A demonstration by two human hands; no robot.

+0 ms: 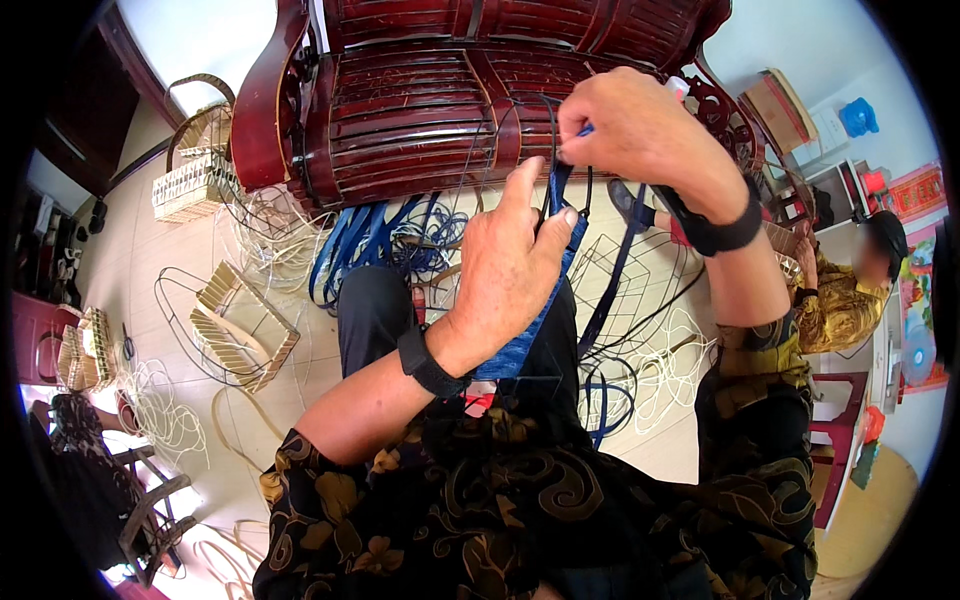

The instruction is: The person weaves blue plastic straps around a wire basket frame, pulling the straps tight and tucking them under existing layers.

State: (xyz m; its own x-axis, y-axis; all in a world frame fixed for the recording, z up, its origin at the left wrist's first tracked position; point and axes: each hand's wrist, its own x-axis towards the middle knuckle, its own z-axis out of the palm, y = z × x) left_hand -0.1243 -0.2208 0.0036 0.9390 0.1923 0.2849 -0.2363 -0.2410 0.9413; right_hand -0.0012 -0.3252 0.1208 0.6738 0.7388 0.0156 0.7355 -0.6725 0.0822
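The left hand (pixel 510 260) closes around a partly woven blue basket (pixel 530 320) held over the person's lap, thumb pressed on its rim. The right hand (pixel 640 130), just above, pinches a blue weaving strip (pixel 600 300) between fingertips. A dark wooden bench (pixel 420 100) stands behind.

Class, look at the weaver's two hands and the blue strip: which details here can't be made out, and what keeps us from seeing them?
- Head view: the left hand covers the woven blue strip where it grips it.
- Head view: the right hand's fingers curl over their pinch point; the strand there is too thin to tell.
- Head view: the wire frame is thin against the dark bench; its shape is unclear.
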